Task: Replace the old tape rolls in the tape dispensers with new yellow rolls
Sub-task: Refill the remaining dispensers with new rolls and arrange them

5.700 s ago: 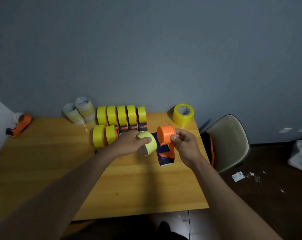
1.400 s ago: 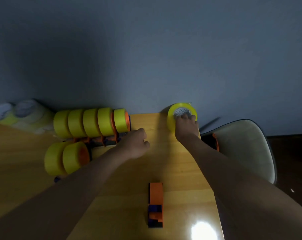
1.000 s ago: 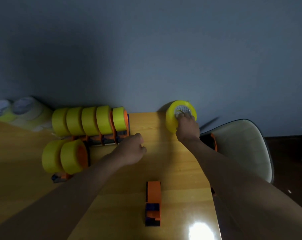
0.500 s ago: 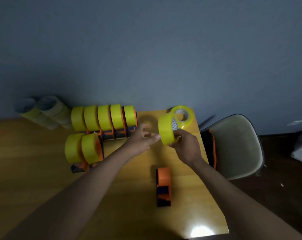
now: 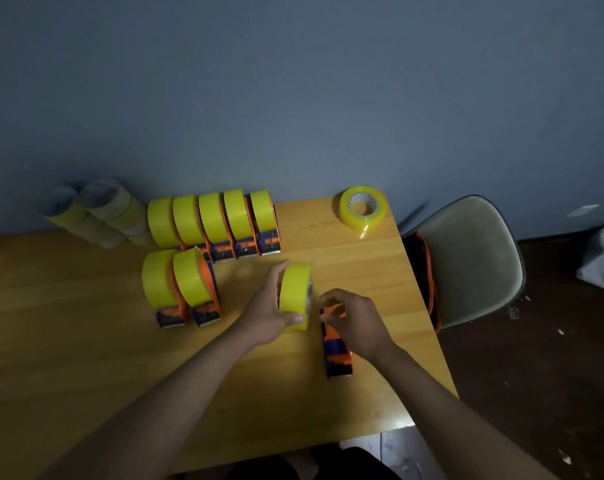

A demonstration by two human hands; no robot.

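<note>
Left hand (image 5: pixel 264 311), thumb and fingers clamped across new yellow roll (image 5: pixel 295 294), held on edge just above table (image 5: pixel 86 358). Right hand (image 5: pixel 354 320) just right of it, fingers curled at orange hub end of empty dispenser (image 5: pixel 336 348); firm grip or mere touch, unclear. Loading step apparently underway. Next move: core lined up with hub, pushed on. Far left, seven loaded dispensers (image 5: pixel 210 220); far right, spare roll (image 5: pixel 362 207).

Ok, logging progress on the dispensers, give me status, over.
Left hand grips new yellow roll, upright. Right hand on empty orange dispenser, grip unclear. Roll not yet mounted. Nothing between them.
</note>
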